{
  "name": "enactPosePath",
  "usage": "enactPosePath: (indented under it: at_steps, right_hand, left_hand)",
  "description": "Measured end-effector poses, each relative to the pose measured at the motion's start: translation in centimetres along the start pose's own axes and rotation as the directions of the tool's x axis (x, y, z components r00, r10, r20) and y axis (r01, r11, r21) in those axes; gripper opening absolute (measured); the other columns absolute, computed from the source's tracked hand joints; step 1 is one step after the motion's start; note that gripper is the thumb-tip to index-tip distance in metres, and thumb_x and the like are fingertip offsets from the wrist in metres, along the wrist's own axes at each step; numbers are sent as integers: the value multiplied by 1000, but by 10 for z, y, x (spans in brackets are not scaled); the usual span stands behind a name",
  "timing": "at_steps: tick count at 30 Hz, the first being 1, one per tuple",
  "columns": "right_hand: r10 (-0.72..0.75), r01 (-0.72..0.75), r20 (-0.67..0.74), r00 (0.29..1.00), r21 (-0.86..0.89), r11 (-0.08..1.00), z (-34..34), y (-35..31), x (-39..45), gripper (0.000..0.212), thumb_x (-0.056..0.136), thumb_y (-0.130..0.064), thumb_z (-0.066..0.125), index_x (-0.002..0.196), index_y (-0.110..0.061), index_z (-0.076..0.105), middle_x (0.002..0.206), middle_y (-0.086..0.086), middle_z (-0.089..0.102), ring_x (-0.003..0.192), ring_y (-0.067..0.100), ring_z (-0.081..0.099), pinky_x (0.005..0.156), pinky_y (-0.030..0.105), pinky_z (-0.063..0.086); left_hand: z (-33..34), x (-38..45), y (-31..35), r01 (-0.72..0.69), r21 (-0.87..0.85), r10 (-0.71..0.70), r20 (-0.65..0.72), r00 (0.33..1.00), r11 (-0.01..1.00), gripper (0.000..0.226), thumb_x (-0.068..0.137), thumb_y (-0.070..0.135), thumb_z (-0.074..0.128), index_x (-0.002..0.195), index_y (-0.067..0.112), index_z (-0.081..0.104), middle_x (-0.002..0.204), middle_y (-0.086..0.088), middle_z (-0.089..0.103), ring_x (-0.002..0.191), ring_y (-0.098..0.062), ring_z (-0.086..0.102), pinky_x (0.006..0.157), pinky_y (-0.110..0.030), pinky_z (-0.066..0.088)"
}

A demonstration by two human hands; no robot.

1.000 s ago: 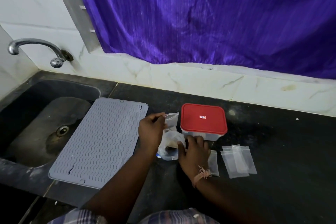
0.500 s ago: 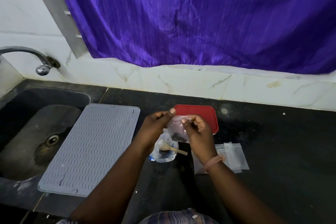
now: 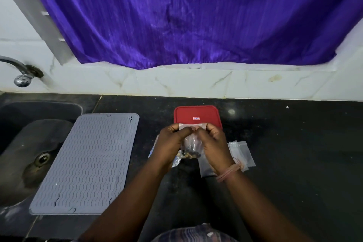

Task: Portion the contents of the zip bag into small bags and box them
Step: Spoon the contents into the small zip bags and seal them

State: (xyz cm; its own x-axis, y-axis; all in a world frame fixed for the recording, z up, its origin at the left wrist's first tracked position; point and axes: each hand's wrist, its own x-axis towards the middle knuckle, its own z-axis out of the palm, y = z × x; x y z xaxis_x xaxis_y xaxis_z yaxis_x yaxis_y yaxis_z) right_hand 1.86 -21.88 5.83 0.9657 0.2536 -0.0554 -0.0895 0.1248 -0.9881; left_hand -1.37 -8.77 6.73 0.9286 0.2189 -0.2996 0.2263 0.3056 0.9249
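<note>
Both hands pinch the top strip of one small clear bag [image 3: 191,143] between them: the left hand [image 3: 170,144] has thumb and curled fingers closed on its left part, the right hand [image 3: 215,143] does the same on its right part, and the bag hangs above the counter with dark and tan bits gathered at its bottom. A pinkish thread band [image 3: 229,172] circles the right wrist. Under the left hand lies one larger zip bag [image 3: 175,161], mostly hidden, so its contents cannot be told. Beside the right wrist, toward the counter's right side, is a loose pile of empty small bags [image 3: 242,153]; they overlap, and at least three can be counted. Just beyond the hands sits one box with a red lid [image 3: 197,115], closed. The black stone countertop [image 3: 294,163] also carries one grey ribbed mat [image 3: 88,163], lying partly over the edge of the single dark sink [image 3: 23,143] at the left end. One chrome tap [image 3: 21,76] juts from the white marble-patterned wall [image 3: 176,82], and a purple curtain [image 3: 186,15] hangs above.
</note>
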Motion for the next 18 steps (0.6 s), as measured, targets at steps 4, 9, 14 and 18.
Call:
enactPosePath:
  at_steps: [4, 9, 14, 18]
  right_hand:
    - [9, -9, -11, 1000, -29, 1000, -11, 8, -7, 16, 98, -6, 56, 98, -7, 72, 83, 3, 72, 77, 11, 65, 70, 25, 53]
    - [94, -92, -112, 989, 24, 995, -30, 21, -10, 9, 93, -11, 67, 91, -6, 75, 83, 19, 71, 75, 21, 61, 72, 35, 50]
    - [172, -166, -200, 965, 46, 985, -52, 26, -7, 11, 90, -7, 69, 85, 1, 74, 85, 28, 70, 73, 24, 62, 78, 43, 54]
    - [248, -232, -235, 940, 94, 968, -66, 27, -6, 8, 85, 4, 68, 91, 4, 74, 90, 20, 75, 79, 22, 68, 81, 37, 58]
  left_hand:
    - [7, -1, -8, -14, 64, 17, -43, 999, 998, 17, 90, 0, 66, 100, -12, 70, 89, -26, 74, 74, -30, 71, 60, -30, 58]
    - [13, 2, -24, 45, 78, -46, 8, 999, 996, 24, 87, 18, 75, 103, 1, 76, 99, -34, 72, 91, -45, 72, 81, -57, 59]
    - [17, 6, -37, 91, 18, -90, -47, 995, 996, 15, 92, 18, 74, 90, 4, 78, 80, -27, 68, 72, -31, 62, 66, -37, 54]
    - [22, 10, -46, 95, 116, -89, -56, 994, 989, 19, 93, 18, 73, 88, -1, 76, 78, -19, 69, 74, -30, 59, 69, -39, 50]
